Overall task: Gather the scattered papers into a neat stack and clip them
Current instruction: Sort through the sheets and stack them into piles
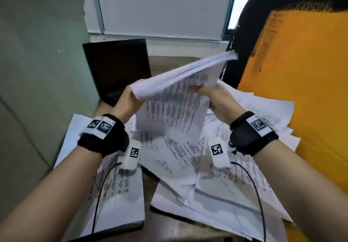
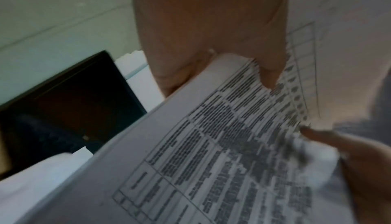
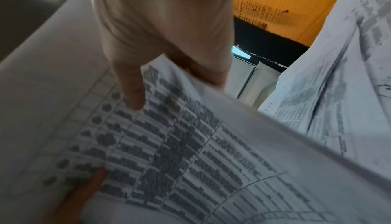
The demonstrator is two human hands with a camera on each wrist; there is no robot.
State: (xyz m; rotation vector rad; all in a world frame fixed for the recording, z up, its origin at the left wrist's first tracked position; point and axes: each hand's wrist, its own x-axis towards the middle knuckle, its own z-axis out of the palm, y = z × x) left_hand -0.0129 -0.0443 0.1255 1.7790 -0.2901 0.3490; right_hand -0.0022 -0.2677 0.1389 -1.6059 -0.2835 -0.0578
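A bundle of printed sheets (image 1: pixel 173 98) is held up above the table between both hands, its sheets fanned and bent. My left hand (image 1: pixel 125 100) grips its left edge, thumb (image 2: pixel 268 70) on the printed face. My right hand (image 1: pixel 216 98) pinches the right side, thumb (image 3: pixel 131 92) on top of the print (image 3: pixel 180 144) and fingers behind. More printed papers (image 1: pixel 178 159) lie scattered and overlapping on the table below. No clip is in view.
A closed black laptop (image 1: pixel 116 68) leans at the back left against a grey wall. An orange cloth (image 1: pixel 301 91) with a black edge hangs close on the right. A stack of sheets (image 1: pixel 116 189) lies near the left front.
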